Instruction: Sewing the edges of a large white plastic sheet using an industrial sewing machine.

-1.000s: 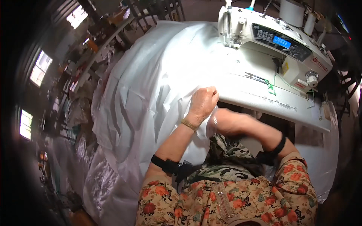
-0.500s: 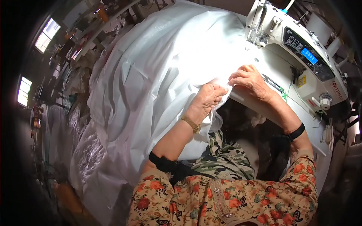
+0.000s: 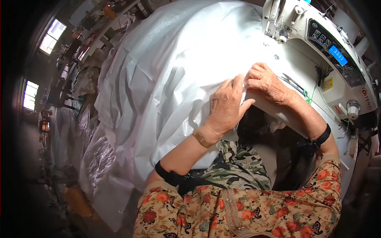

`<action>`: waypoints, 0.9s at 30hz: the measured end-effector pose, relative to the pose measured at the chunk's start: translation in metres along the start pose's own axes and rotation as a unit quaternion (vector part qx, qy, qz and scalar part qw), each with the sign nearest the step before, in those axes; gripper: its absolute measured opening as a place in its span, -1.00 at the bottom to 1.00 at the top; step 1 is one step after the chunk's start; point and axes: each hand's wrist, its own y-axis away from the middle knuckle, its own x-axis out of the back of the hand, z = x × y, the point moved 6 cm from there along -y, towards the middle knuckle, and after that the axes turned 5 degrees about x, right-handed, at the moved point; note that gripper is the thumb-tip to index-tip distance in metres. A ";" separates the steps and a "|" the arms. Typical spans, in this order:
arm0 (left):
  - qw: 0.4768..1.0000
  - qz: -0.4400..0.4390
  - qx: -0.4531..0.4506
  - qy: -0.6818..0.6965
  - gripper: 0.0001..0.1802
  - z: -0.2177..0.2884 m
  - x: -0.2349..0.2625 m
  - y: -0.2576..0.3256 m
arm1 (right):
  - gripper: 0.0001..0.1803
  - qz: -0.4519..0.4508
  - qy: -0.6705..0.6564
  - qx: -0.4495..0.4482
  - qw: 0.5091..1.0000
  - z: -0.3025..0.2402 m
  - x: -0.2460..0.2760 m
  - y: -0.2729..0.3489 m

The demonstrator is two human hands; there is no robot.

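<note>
A big white sheet point(image 3: 151, 83), smooth and slightly shiny like woven plastic cloth, spreads over the table and hangs down on the left in folds. My left hand point(image 3: 226, 105) lies on it near its right edge, fingers stretched out and thumb apart. Close beside those fingertips, my right hand point(image 3: 268, 84) is closed, its bent fingers pinching the sheet's edge. Strong light washes out the cloth above both hands. Past my right hand stands a white sewing machine point(image 3: 337, 89) with a lit blue display; the sheet reaches up to its needle end.
Dark-handled thread snips point(image 3: 292, 82) lie on the machine's bed beside green thread point(image 3: 308, 96). My lap in camouflage trousers point(image 3: 242, 166) is below the table edge. Crumpled clear plastic point(image 3: 97, 158) and cluttered benches fill the left side.
My left hand has gone from a pinch on the sheet's edge to lying spread out on the cloth. My right hand keeps its pinch. The whole view has shifted slightly.
</note>
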 end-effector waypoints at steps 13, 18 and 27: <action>0.944 -0.067 0.221 0.235 -0.75 -0.040 -0.020 0.004 | -0.89 -0.025 -0.013 -0.058 0.998 0.017 0.006 -0.007; 0.944 -0.049 0.195 0.262 -0.80 -0.049 -0.028 0.008 | -0.86 -0.021 0.022 -0.099 0.995 0.038 0.010 -0.003; 0.999 0.016 0.015 0.042 -0.71 -0.018 -0.016 0.012 | -0.57 0.113 0.170 -0.231 0.951 0.060 0.016 0.005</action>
